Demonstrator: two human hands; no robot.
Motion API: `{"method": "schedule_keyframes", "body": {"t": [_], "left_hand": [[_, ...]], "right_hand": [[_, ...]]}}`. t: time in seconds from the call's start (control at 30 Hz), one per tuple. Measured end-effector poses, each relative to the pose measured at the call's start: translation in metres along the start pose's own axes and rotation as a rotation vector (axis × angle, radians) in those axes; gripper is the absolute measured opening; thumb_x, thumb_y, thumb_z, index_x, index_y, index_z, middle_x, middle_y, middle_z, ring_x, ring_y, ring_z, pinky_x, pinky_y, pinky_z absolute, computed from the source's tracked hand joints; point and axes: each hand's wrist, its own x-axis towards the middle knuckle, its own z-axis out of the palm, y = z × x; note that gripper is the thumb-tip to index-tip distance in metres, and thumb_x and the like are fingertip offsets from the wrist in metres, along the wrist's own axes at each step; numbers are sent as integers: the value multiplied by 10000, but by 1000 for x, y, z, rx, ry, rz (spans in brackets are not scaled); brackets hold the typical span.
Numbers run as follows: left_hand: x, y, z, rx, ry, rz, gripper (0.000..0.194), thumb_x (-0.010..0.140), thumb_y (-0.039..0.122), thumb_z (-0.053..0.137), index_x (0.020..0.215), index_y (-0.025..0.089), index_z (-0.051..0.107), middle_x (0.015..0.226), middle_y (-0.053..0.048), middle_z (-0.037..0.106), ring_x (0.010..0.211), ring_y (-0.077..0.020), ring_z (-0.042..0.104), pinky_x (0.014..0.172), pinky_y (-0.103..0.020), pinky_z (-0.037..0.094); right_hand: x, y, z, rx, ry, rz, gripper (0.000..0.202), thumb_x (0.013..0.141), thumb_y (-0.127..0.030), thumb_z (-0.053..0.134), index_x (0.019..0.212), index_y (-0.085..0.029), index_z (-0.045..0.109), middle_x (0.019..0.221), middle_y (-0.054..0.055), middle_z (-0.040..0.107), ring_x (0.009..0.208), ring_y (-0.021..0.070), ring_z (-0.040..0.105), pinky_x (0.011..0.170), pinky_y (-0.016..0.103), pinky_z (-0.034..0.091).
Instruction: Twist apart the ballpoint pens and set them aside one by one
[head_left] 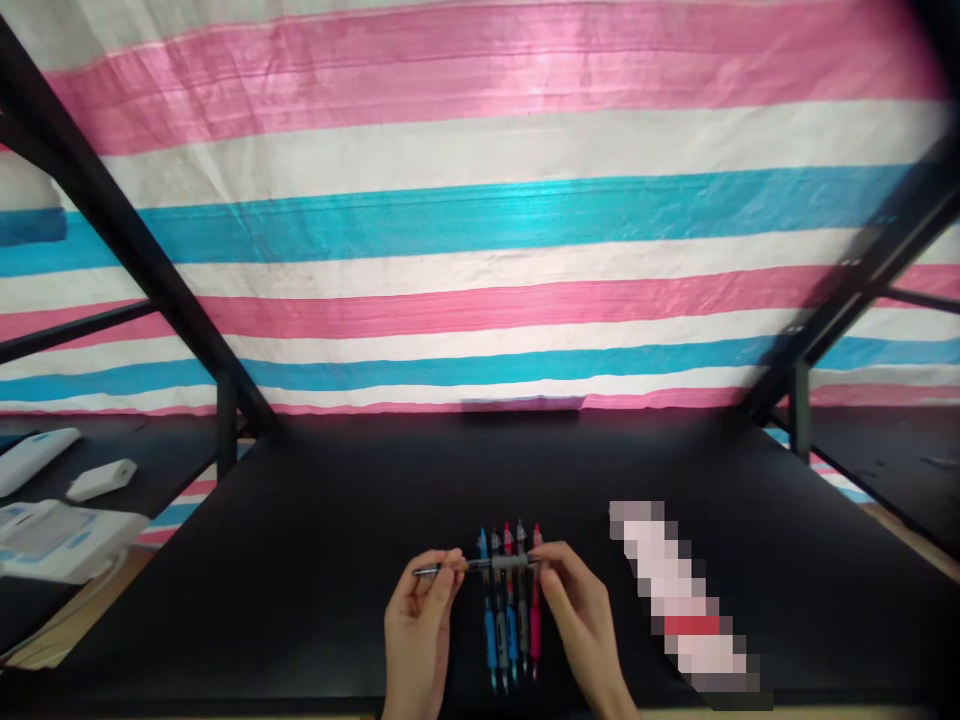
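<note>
A slim pen (512,562) with a grey grip and a see-through barrel lies level between my two hands, above a row of pens. Its left part, with a dark pointed end, is pinched by the thumb and fingers of my left hand (421,617). At the other end, the fingertips of my right hand (581,610) close on the pen. Below it, several click pens lie side by side on the black table (315,590): a light blue pen (490,635), grey ones, and a pink pen (535,640) at the right. The held pen hides part of their upper halves.
A blurred-out long pink and white item (686,600) lies to the right of the pens. Black frame bars (150,270) rise at both sides before a striped sheet (480,220). White devices (67,540) sit on another surface at far left.
</note>
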Motion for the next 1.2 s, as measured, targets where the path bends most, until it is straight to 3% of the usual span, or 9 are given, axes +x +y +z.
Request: {"method": "schedule_keyframes", "body": {"t": [0.07,0.13,0.3,0.47,0.63,0.8,0.93,1.1,1.2], "left_hand": [[0,0,-1,-1,-21,-11,359,553,335,946,813,187,747,801,-46,777,824,-178,737,821,-261,584],[0,-1,-2,7,-41,-22,358,558,324,944,823,186,748,815,-56,782,815,-182,740,813,-268,587],[1,-1,-4,16,-47,-25,357,569,332,939,829,181,746,820,-64,784,815,-190,743,804,-272,588],[1,-1,-3,3,-35,-29,374,549,330,949,824,183,743,814,-60,786,813,-180,742,819,-264,582],[0,-1,-2,7,-25,-16,388,540,357,950,819,189,740,803,-54,785,812,-180,742,816,-264,582],[-1,1,-1,30,-48,-15,369,552,348,946,811,187,739,807,-59,785,810,-183,740,822,-275,581],[-1,2,1,37,-53,-10,360,562,356,941,807,185,739,811,-60,785,811,-175,736,823,-263,575],[-1,2,1,43,-53,-2,366,558,356,942,807,184,737,806,-57,781,816,-185,737,822,-276,578],[-1,2,0,35,-43,2,370,556,355,943,810,185,735,808,-56,779,823,-191,739,828,-291,581]], "right_hand": [[0,-1,-1,-15,17,60,347,968,-429,534,731,-194,629,667,2,546,606,156,502,556,252,397],[0,-2,-1,-11,27,101,401,953,-445,552,639,-195,570,632,-7,514,586,150,485,547,249,384],[0,-4,-2,26,29,131,294,924,-457,590,805,-194,647,694,0,558,639,163,504,582,251,399],[2,-1,-2,-9,16,146,438,935,-476,555,597,-198,524,599,-15,486,577,149,457,557,256,364],[2,2,-4,5,-15,131,283,903,-452,610,799,-192,645,705,1,553,661,170,489,608,260,386],[1,2,-5,5,-21,136,380,933,-450,566,650,-196,554,651,-15,476,622,155,441,579,258,352],[0,-1,-5,23,-23,155,295,921,-453,589,783,-195,618,693,-12,514,650,161,459,594,255,370],[1,0,-5,33,-13,165,361,921,-466,586,681,-198,562,641,-17,495,623,157,457,580,254,373],[1,1,-6,33,-18,149,280,900,-455,623,811,-190,643,728,7,573,686,176,502,633,265,411]]}}
